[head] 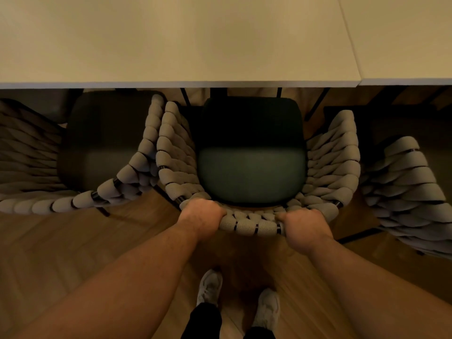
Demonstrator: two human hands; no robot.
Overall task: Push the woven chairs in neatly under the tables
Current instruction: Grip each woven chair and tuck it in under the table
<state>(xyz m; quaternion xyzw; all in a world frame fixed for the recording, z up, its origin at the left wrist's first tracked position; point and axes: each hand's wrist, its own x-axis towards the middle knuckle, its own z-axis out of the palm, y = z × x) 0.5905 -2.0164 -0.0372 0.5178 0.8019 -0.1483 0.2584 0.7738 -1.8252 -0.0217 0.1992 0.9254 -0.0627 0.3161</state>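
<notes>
A woven chair [330, 162] with a dark green seat cushion [252, 177] stands directly in front of me, its front part in shadow under the pale table [171, 45]. My left hand [200, 216] grips the left side of the chair's woven back rim. My right hand [303, 226] grips the right side of the same rim. Both hands have their fingers curled over the top of the backrest.
A second woven chair [137, 167] sits close on the left, its arm almost touching the middle one. A third woven chair [406, 182] stands on the right. A second table [403, 40] adjoins at the right. Wooden floor and my white shoes [210, 287] lie below.
</notes>
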